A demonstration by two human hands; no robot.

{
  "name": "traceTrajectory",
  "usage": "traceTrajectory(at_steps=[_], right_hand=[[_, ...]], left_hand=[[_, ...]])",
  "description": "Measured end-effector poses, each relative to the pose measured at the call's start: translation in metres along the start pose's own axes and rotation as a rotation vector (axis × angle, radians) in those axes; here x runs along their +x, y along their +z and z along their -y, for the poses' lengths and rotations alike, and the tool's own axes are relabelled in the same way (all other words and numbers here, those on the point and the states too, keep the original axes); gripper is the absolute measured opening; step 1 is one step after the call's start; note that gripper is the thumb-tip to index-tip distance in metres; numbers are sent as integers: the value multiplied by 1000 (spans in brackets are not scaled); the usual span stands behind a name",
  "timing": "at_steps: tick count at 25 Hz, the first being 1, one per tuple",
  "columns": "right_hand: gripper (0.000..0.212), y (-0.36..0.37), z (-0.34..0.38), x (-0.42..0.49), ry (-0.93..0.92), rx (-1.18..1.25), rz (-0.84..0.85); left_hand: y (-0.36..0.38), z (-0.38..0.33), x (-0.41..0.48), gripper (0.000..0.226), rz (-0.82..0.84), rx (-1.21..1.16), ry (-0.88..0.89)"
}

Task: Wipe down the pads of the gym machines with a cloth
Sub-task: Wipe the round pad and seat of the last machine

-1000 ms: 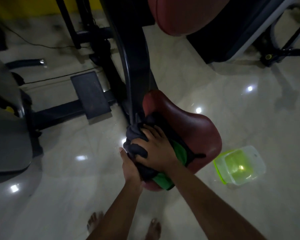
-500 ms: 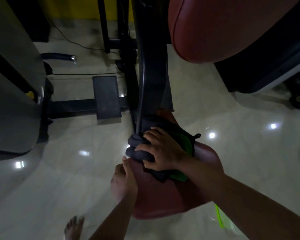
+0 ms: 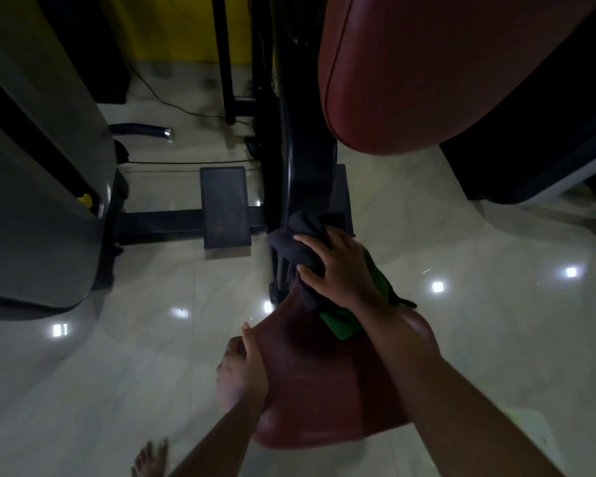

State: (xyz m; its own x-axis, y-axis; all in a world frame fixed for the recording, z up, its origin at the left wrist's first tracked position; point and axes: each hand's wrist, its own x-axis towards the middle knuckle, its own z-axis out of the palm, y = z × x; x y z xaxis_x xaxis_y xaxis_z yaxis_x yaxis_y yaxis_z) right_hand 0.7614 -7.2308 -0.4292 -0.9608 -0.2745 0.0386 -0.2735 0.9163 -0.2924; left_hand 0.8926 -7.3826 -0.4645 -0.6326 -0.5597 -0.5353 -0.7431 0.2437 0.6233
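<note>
Holding the near left edge of the red seat pad [image 3: 324, 383], the left hand [image 3: 242, 368] has its fingers curled on the rim and its thumb up on top. Further right and further away, the right hand [image 3: 341, 270] is spread flat with fingers bent over the dark and green cloth [image 3: 300, 246], pressing it on the far end of the pad by the black post [image 3: 303, 160]. The pad's long side runs from that post back toward the person, so I think the cloth hand is the one placed to wipe back along it.

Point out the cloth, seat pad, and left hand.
cloth [image 3: 291, 247], head view, dark bunched part.
seat pad [image 3: 324, 383], head view, bare top surface.
left hand [image 3: 243, 368], head view, back of hand.
</note>
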Motion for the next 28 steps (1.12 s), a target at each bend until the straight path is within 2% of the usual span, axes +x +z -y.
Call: traceTrajectory(at_steps=[2, 4, 9, 11, 13, 15, 18, 21, 23, 25, 28], right_hand=[[65, 4, 6, -25, 217, 5, -1], [66, 12, 15, -51, 334, -21, -33], [53, 30, 58, -107, 423, -220, -175], [53, 33, 80, -127, 437, -230, -124], [63, 31, 98, -144, 421, -226, -66], [62, 18, 111, -158, 400, -165, -47], [52, -15, 127, -182, 409, 18, 22], [49, -50, 154, -215, 463, 185, -99], [49, -74, 177, -246, 473, 282, -115], [56, -92, 192, -278, 509, 325, -133], [48, -127, 207, -333, 611, 353, -203]], left_hand=[[0, 2, 2, 62, 3, 6, 6], [0, 3, 1, 63, -2, 15, 1], [0, 5, 3, 66, 15, 32, 32], [-2, 7, 3, 67, 53, 28, 39], [-11, 5, -1, 65, 133, -50, 14], [-22, 3, -9, 63, 248, -155, -15], [-56, 6, -39, 67, 359, -186, -16], [-108, 16, -87, 59, 407, -225, 66], [-147, 19, -126, 49, 466, -270, 129], [-177, 21, -164, 43, 529, -252, 176], [-204, 31, -217, 27, 665, -259, 217]])
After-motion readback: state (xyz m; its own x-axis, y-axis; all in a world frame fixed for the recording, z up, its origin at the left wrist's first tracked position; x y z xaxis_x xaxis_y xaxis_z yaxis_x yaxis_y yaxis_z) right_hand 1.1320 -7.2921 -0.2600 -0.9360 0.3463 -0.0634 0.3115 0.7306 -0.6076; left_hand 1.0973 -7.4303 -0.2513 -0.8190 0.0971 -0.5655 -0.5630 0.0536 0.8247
